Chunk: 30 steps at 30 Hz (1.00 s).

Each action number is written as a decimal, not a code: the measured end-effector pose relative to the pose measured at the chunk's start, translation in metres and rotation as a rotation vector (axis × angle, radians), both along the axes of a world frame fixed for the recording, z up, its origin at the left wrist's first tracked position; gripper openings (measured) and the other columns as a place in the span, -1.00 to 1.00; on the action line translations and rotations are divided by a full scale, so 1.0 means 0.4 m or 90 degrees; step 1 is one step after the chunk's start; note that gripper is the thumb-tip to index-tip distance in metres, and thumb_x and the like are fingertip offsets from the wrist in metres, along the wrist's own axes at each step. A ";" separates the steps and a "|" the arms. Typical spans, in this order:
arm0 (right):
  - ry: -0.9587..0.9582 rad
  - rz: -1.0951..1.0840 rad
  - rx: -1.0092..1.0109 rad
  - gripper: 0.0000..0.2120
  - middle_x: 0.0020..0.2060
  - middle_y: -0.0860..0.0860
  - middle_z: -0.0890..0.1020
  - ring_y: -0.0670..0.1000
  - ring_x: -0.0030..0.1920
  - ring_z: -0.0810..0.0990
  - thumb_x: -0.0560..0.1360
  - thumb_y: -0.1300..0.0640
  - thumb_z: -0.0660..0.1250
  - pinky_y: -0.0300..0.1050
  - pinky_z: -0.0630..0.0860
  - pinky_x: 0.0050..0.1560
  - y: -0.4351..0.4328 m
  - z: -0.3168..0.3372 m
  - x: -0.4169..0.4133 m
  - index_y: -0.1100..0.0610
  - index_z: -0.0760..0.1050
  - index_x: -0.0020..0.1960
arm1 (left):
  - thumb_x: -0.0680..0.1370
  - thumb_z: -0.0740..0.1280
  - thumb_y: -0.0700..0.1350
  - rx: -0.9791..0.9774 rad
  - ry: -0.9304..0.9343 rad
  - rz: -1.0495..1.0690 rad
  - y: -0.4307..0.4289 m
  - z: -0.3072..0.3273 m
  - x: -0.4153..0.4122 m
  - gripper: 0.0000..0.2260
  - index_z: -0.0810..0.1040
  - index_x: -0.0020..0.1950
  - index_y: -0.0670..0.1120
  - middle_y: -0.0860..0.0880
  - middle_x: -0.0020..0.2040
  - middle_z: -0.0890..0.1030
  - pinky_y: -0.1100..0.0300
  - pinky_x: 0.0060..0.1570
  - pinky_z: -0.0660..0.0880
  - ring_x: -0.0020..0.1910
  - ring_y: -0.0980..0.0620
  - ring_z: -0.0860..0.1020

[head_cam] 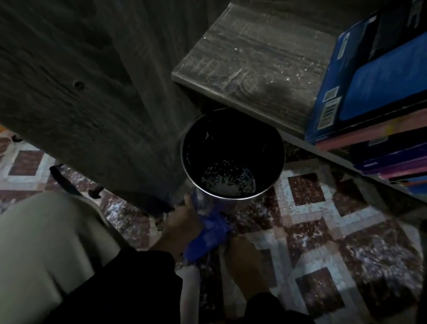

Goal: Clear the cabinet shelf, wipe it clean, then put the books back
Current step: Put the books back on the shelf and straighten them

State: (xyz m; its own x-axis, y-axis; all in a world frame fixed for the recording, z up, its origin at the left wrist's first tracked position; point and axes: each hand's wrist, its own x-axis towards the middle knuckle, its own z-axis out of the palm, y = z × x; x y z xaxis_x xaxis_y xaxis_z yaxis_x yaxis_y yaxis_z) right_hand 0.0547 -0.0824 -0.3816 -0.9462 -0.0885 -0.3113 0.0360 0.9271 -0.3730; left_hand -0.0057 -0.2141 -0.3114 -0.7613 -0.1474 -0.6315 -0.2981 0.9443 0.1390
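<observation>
Your left hand [181, 230] sits low in the middle of the view, knuckles up, fingers curled shut round one side of a twisted blue cloth [209, 232]; your right hand [244, 260] sits just beside it, closed on the other side of the same cloth, so the two hands nearly touch; both wrists angle inward toward each other; both forearms come up from the bottom edge in black sleeves [133, 298], the left one broader and nearer the centre; your left knee [31, 244], in pale trousers, is bent up at the lower left; blur hides the separate fingertips.
</observation>
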 end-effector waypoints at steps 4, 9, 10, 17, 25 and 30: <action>-0.038 0.080 0.092 -0.82 -0.39 0.13 0.60 0.11 -0.40 0.64 0.50 0.22 0.06 -0.21 0.46 -0.49 0.045 0.109 -0.021 0.23 0.40 -0.16 | 0.58 0.26 -0.01 -0.097 0.059 -0.070 0.039 0.060 -0.030 -0.43 0.13 0.48 -0.21 -0.23 0.40 0.21 -0.01 0.26 0.37 0.39 -0.22 0.22; -0.214 0.106 -0.052 -0.68 0.17 0.18 0.56 0.16 0.18 0.55 0.59 0.04 0.23 -0.17 0.42 -0.02 0.139 0.255 -0.111 0.22 0.49 0.24 | 0.55 0.30 -0.16 -0.068 -0.050 -0.277 0.038 0.128 -0.039 -0.53 0.30 0.44 -0.21 -0.21 0.41 0.36 0.07 0.30 0.34 0.38 -0.16 0.35; -0.225 0.113 -0.075 -0.69 0.11 0.15 0.58 0.09 0.10 0.58 0.57 0.05 0.28 -0.23 0.40 -0.09 0.154 0.308 -0.119 0.22 0.52 0.22 | 0.54 0.31 -0.16 -0.022 -0.071 -0.299 0.034 0.141 -0.039 -0.57 0.37 0.40 -0.16 -0.17 0.39 0.41 0.12 0.23 0.39 0.34 -0.11 0.42; -0.229 0.107 -0.268 -0.71 -0.34 0.04 0.62 -0.15 -0.42 0.58 0.48 -0.01 0.40 -0.36 0.39 -0.34 0.221 0.651 -0.150 0.24 0.62 -0.04 | 0.51 0.39 -0.21 0.309 -0.110 -0.345 0.070 0.479 -0.054 -0.79 0.58 0.15 -0.15 -0.10 0.07 0.64 0.05 0.11 0.53 0.02 -0.02 0.59; 0.079 -0.094 -0.534 -0.76 -0.25 -0.03 0.61 -0.04 -0.29 0.58 0.51 0.09 0.38 -0.15 0.50 -0.33 0.197 0.891 -0.182 0.10 0.56 0.16 | 0.57 0.26 -0.27 0.388 0.213 -0.235 0.042 0.764 -0.079 -0.89 0.57 -0.01 -0.24 -0.07 -0.23 0.65 0.13 -0.10 0.48 -0.24 0.01 0.57; 0.186 -0.165 -0.500 -0.52 0.22 -0.02 0.40 -0.04 0.22 0.43 0.55 0.04 0.33 -0.14 0.38 0.10 0.187 0.859 -0.204 -0.07 0.30 0.43 | 0.57 0.21 -0.24 0.342 0.456 -0.167 0.046 0.822 -0.135 -0.83 0.47 0.11 -0.04 -0.08 -0.13 0.63 0.21 -0.13 0.45 -0.14 -0.02 0.57</action>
